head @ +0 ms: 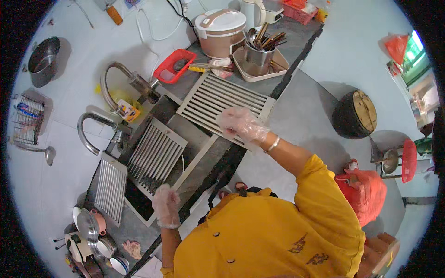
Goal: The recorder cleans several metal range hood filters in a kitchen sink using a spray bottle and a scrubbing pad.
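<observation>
My right hand (240,124), in a clear plastic glove, lies with curled fingers over the near part of a slatted metal panel (212,97). This panel rests flat across the counter beside the sink. My gloved left hand (166,205) is at the front rim of the sink (194,161), close to the lower end of a second slatted panel (158,149). That panel stands tilted in the sink, its lower part dark and wet-looking. What the fingers of either hand close on is hidden. A third slatted panel (110,187) lies slanted over the sink's left end.
Two curved metal faucets (111,83) (92,120) rise behind the sink, with a detergent bottle (128,110) between them. A red plastic basket (174,66), a brush (198,68), a utensil pot (259,57) and a rice cooker (220,33) stand beyond. Bowls (106,247) crowd the left.
</observation>
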Available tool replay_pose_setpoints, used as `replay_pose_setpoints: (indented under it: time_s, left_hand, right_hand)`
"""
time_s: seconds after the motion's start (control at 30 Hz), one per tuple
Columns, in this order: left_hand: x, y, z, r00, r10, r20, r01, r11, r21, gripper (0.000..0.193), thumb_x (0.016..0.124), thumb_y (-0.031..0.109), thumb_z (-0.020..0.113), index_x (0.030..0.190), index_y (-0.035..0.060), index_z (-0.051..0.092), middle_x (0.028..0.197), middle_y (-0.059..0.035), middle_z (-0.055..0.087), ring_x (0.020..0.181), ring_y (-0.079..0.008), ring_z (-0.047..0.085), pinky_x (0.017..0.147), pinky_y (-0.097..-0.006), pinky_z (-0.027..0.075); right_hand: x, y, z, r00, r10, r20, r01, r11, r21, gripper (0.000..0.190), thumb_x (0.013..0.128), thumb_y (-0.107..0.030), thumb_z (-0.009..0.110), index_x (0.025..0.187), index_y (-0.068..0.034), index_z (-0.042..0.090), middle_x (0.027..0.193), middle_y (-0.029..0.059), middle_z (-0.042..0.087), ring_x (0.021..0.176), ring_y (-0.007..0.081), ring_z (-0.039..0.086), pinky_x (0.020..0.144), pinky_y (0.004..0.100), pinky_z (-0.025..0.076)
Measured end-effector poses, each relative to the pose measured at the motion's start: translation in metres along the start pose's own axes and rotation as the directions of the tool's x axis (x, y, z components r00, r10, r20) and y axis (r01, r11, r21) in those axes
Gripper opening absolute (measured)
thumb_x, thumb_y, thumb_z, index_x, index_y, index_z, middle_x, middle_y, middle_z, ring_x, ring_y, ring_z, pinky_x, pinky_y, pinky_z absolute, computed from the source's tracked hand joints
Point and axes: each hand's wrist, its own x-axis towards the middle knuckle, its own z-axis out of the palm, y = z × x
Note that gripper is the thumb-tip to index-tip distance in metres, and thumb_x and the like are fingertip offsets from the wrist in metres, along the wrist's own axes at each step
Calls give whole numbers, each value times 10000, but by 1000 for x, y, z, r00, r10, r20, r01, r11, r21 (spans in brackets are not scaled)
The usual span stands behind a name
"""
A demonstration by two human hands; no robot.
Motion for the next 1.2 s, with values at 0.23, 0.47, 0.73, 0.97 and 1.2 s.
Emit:
replay_pose_setpoints:
  time_s: [0.23,0.47,0.73,0.97,1.2]
  left_hand:
    - [83,-8,28,514,580,632,-848,231,478,77,835,143,588,814,72,569,711,-23,541,587,-123,517,520,-274,409]
    - [99,41,151,938,125,323,-180,972,150,140,839,182,566,756,68,560,679,-23,524,588,-115,515,483,-253,385]
    - [140,75,268,912,162,378,-259,940,221,159,821,144,545,674,86,535,646,-6,477,581,-90,468,508,-236,352]
    - [211,93,333,289,467,836,-844,-288,452,58,723,108,622,752,69,590,710,-112,595,690,-284,599,611,-394,473]
    - [230,112,385,222,513,829,-877,-266,400,158,638,70,659,753,100,556,735,-111,570,776,-340,595,654,-442,463]
  right_hand:
    - [-77,-8,-37,991,12,-136,-24,996,-87,230,864,-250,594,871,-20,609,699,3,538,613,89,495,532,251,413]
    - [-96,37,-133,979,44,-201,-48,999,-16,227,871,-217,591,933,-2,628,772,41,563,631,93,506,549,249,424]
    - [-112,41,-235,940,-154,-303,24,919,-394,128,863,-135,552,838,-14,589,755,75,537,619,142,499,589,298,448]
    - [-123,50,-270,891,43,-452,-86,994,-74,189,869,-172,548,764,-14,539,686,31,485,593,111,445,552,276,382]
    - [-129,56,-277,799,200,-567,-117,977,180,161,830,-185,600,781,-32,581,672,7,508,585,100,459,536,258,376]
